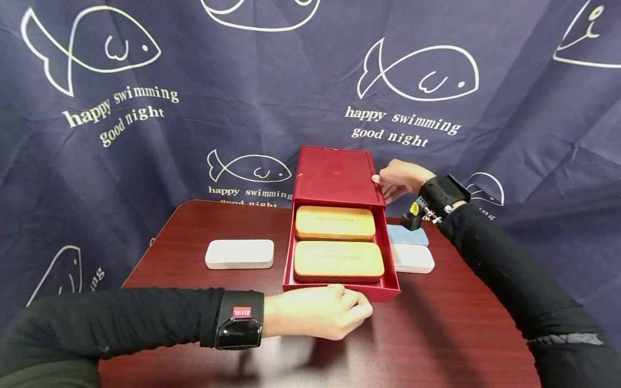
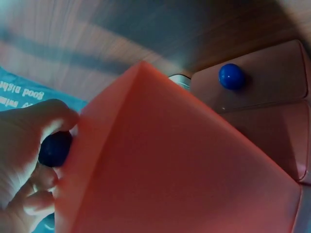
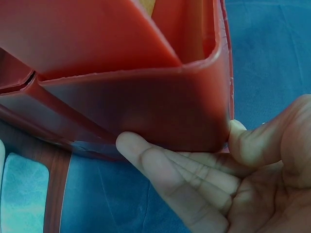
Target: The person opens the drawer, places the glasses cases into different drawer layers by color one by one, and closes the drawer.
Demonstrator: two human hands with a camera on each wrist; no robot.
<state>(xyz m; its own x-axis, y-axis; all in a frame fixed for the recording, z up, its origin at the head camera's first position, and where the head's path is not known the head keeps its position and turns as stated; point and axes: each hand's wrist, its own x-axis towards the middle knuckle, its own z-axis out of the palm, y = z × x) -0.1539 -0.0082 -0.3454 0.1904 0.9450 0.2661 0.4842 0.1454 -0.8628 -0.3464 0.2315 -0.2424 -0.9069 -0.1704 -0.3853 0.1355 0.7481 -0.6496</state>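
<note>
A red drawer box (image 1: 335,175) stands at the table's back, its top drawer (image 1: 390,280) pulled out. Two yellow-orange oblong cases (image 1: 335,222) lie side by side in that drawer. My left hand (image 1: 322,311) is at the drawer front; in the left wrist view its thumb and fingers pinch a dark blue round knob (image 2: 55,149). Another blue knob (image 2: 232,76) sits on a lower drawer front. My right hand (image 1: 404,177) grips the box's right side near the back, thumb on one face and fingers on another, as the right wrist view shows.
A white case (image 1: 240,254) lies on the reddish-brown table (image 1: 466,318) left of the box. Right of it lie another white case (image 1: 412,260) and a light blue case (image 1: 408,235), partly hidden by the drawer. A dark blue curtain (image 1: 271,91) hangs behind.
</note>
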